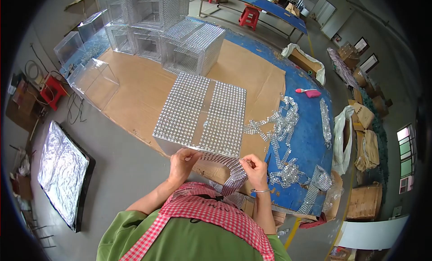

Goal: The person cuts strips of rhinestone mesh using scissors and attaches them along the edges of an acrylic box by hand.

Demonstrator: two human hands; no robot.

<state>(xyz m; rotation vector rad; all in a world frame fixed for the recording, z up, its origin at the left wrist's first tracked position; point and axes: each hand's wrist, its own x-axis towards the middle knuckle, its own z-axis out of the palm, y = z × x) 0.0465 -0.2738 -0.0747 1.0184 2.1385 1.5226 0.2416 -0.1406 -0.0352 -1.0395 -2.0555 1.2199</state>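
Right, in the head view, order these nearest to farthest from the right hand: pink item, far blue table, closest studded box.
1. Closest studded box, ahead-left of the right hand.
2. Pink item, ahead and right.
3. Far blue table, beyond both.

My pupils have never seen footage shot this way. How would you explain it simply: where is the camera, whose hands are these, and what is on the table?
There is no machine here, just a person working with bare hands. The single picture comes from a camera worn on that person's head, looking forward and down, so the wearer's green top shows at the bottom.

The right hand pinches a shiny studded strip. The left hand is at the near top edge of a studded box; its exact grip is hard to see.

That box stands on cardboard spread over a blue table. To its right lie tangled strips; behind it stand more studded boxes.
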